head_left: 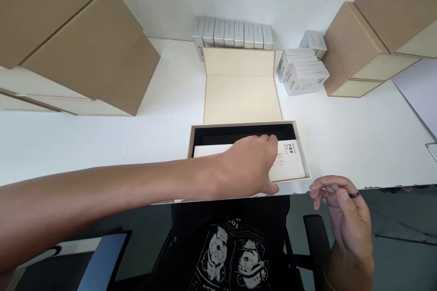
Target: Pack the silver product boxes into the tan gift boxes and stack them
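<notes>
Head view: the flat white carton (290,160) lies right under the left hand (252,163), which spans it palm down, thumb at the near edge, though I can't make out whether the fingers grip it, while the right hand (346,211) hovers just beside the near right corner, fingers loosely bent around nothing. The carton, smooth and printed in black and orange, sits inside a long rectangular box (302,154) with a black lining, its creased cream lid (243,97) folded back on the glossy white table (167,132); matte brown boxes (88,41) rise in blocky stacks at the left.
</notes>
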{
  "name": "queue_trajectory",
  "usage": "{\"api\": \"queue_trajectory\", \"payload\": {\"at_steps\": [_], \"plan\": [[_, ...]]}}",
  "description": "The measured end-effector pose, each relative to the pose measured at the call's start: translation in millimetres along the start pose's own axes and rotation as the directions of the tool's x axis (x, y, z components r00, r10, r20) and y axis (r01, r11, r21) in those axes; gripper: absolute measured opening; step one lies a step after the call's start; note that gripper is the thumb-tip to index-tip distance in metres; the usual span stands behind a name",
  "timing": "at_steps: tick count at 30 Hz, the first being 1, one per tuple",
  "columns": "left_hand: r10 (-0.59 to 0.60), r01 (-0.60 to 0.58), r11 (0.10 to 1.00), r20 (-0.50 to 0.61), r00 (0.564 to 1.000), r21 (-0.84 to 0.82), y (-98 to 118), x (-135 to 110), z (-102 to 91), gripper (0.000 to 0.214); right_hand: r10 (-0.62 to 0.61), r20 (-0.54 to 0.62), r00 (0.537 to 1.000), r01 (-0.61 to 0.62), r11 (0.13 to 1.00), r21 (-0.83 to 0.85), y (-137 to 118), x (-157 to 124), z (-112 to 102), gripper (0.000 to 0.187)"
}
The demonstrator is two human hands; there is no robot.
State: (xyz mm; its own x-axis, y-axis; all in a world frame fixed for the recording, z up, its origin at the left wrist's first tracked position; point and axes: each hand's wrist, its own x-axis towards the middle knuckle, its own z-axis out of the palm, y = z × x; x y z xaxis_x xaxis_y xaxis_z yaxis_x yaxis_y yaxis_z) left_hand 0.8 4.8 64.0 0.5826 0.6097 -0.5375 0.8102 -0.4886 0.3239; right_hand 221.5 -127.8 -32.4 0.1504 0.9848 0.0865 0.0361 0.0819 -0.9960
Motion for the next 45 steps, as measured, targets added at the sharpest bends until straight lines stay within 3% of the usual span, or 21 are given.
{"api": "queue_trajectory", "payload": {"at_steps": [5, 8, 10, 12, 14, 15, 16, 18, 22, 25, 27, 34, 37, 40, 42, 45], "plan": [[0.001, -0.001, 1.0, 0.038, 0.999, 0.002, 5.6, 7.7, -2.3, 0.081, 0.002, 0.013, 1.0, -0.002, 1.0, -0.004, -2.0, -1.3, 5.1, 0.023], [0.038, -0.037, 0.998, 0.01, 0.999, -0.048, 5.4, 7.4, -1.8, 0.076, -0.02, 0.008, 1.0, 0.021, 0.999, -0.026, 0.8, -6.6, 6.8, 0.023], [0.094, -0.096, 0.991, -0.03, 0.995, -0.095, 3.1, 1.3, -0.8, 0.073, -0.092, -0.026, 0.995, 0.089, 0.992, -0.091, -1.3, -8.7, 7.3, 0.024], [0.133, -0.141, 0.983, -0.069, 0.989, -0.121, -1.2, -9.8, 1.2, 0.084, -0.239, -0.002, 0.971, 0.234, 0.951, -0.201, -11.1, -4.6, 7.8, 0.025], [0.116, -0.128, 0.986, -0.118, 0.986, -0.102, -8.2, -23.8, 4.7, 0.106, -0.4, 0.195, 0.895, 0.444, 0.834, -0.328, -28.4, 9.0, 9.7, 0.038], [0.098, -0.11, 0.991, -0.147, 0.984, -0.079, -12.8, -30.9, 7.0, 0.115, -0.439, 0.352, 0.827, 0.554, 0.744, -0.374, -38.7, 19.3, 12.0, 0.046], [0.079, -0.089, 0.995, -0.172, 0.982, -0.052, -18.0, -37.5, 9.6, 0.118, -0.423, 0.516, 0.744, 0.648, 0.645, -0.405, -48.9, 31.4, 15.5, 0.052], [0.045, -0.045, 0.999, -0.179, 0.983, -0.001, -29.1, -48.0, 15.0, 0.112, -0.273, 0.754, 0.598, 0.77, 0.456, -0.446, -65.9, 57.7, 26.4, 0.057], [-0.021, 0.025, 0.999, -0.127, 0.992, 0.031, -47.0, -57.8, 25.6, 0.092, 0.003, 0.921, 0.39, 0.909, 0.159, -0.385, -77.3, 97.5, 55.5, 0.063], [-0.017, 0.023, 0.999, -0.176, 0.984, 0.031, -52.4, -60.0, 29.9, 0.093, 0.073, 0.951, 0.301, 0.952, 0.038, -0.304, -74.7, 108.6, 70.6, 0.058], [-0.003, 0.008, 1.0, -0.186, 0.983, 0.026, -52.1, -61.0, 29.0, 0.091, 0.104, 0.952, 0.288, 0.956, 0.015, -0.291, -73.6, 111.5, 76.1, 0.057], [-0.007, 0.001, 0.999, -0.168, 0.986, -0.037, -48.7, -66.4, 19.4, 0.075, 0.276, 0.921, 0.275, 0.947, 0.088, -0.309, -78.5, 119.8, 90.6, 0.045], [-0.019, -0.013, 0.981, -0.164, 0.986, -0.191, -58.8, -72.7, 14.1, 0.079, 0.319, 0.903, 0.287, 0.936, 0.105, -0.335, -82.3, 119.9, 95.2, 0.041], [-0.095, -0.013, 0.922, -0.257, 0.962, -0.387, -76.2, -72.5, -3.7, 0.062, 0.357, 0.878, 0.319, 0.919, 0.112, -0.379, -84.8, 117.5, 94.8, 0.039], [-0.216, 0.022, 0.907, -0.418, 0.882, -0.42, -92.4, -61.4, -22.1, 0.048, 0.337, 0.881, 0.332, 0.916, 0.106, -0.386, -84.5, 116.0, 90.9, 0.045], [-0.397, 0.168, 0.904, -0.621, 0.676, -0.394, -125.7, -26.5, -49.4, 0.044, 0.274, 0.905, 0.326, 0.923, 0.115, -0.367, -81.6, 114.8, 81.4, 0.066]]}}
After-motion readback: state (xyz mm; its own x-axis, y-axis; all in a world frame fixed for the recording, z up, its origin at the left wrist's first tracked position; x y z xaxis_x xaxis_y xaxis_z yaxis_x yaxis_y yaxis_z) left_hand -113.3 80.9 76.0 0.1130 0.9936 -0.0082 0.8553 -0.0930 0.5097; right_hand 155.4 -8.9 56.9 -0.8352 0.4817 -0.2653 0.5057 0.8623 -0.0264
